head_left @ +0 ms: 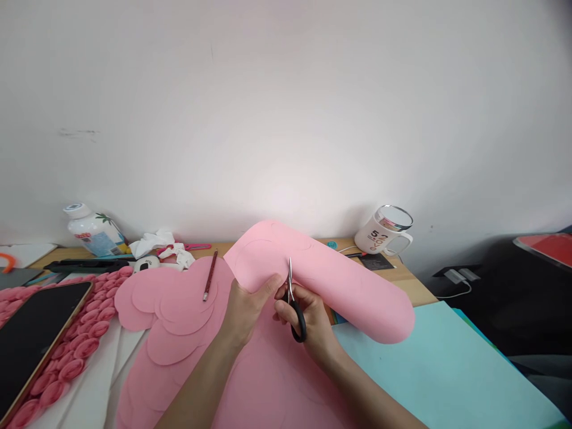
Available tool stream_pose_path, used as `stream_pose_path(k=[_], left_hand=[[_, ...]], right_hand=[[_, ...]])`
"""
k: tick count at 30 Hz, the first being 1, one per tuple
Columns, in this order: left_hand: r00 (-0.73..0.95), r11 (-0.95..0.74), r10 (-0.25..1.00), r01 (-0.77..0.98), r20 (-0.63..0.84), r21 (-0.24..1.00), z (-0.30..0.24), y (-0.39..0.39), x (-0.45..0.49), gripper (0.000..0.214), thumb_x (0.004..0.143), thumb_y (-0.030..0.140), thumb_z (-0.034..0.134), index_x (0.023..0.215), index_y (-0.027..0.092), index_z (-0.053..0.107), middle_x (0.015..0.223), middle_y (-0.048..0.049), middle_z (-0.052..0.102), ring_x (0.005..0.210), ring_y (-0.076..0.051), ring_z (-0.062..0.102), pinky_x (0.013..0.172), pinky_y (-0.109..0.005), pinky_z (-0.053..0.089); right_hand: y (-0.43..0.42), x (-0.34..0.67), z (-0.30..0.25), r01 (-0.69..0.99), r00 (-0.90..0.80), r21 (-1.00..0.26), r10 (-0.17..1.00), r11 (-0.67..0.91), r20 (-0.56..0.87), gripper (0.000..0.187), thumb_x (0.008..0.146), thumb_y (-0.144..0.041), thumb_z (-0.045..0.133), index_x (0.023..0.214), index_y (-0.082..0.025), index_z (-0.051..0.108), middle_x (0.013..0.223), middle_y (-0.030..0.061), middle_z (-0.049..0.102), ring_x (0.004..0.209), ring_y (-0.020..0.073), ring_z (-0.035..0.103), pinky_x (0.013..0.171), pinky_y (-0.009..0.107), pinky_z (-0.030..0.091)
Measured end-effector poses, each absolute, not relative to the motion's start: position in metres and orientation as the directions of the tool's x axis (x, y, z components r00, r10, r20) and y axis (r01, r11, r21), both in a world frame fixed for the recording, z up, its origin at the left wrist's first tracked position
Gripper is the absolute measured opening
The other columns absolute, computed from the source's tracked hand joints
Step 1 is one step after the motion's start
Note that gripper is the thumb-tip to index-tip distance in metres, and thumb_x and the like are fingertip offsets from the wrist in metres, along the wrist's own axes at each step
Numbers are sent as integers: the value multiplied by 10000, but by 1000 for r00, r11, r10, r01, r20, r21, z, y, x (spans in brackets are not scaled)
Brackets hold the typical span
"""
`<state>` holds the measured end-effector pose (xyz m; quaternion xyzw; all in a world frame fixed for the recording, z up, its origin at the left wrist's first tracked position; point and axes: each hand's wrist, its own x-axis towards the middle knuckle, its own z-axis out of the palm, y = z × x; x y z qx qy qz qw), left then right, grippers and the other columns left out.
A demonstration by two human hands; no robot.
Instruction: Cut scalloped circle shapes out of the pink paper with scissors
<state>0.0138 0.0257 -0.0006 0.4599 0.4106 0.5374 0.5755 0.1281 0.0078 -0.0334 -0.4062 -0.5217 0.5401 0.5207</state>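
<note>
A large pink foam sheet [339, 286] curls up and away over the desk, with faint circles drawn on it. My left hand [243, 310] pinches its near edge, fingers closed on the sheet. My right hand [313, 319] grips black-handled scissors [292, 301], their blades pointing up into the pink sheet just right of my left thumb. Several cut pink circles [174, 310] lie stacked to the left, with a dark red pencil [210, 274] resting on them.
A light blue sheet [447, 369] lies at right. A white mug [384, 232] stands tilted by the wall. At left are a dark tablet [31, 333], rolled pink rosettes [84, 339], a white bottle [93, 232], crumpled tissue [156, 241] and a black tool [84, 265].
</note>
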Motion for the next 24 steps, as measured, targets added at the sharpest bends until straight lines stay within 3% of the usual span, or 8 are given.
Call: stream_pose_path(k=[5,11,24], left_hand=[[101,32,995,-256,-6,966,0,26,12,157,689,293,649,780,166,666,711,-34,677,648,-203,638,545,-303,517],[187,36,982,-293,21,956,-1,26,9,147,715,281,625,808,168,640,668,-14,632,519,-166,581,374,-263,449],[203,27,979,-268,29,963,1,29,5,105,729,271,612,778,180,631,633,-3,611,521,-168,581,445,-290,479]], right_hand=[[7,128,-33,-145,-123,-986,987,85,103,212,705,-356,634,653,-186,518,580,-36,469,503,107,443,466,238,349],[7,127,-31,-149,-126,-986,987,78,97,170,704,-288,619,612,-183,521,531,-41,471,481,104,431,463,239,343],[8,127,-28,-104,-126,-990,986,94,107,174,696,-266,580,564,-192,493,507,-43,454,478,107,423,449,235,334]])
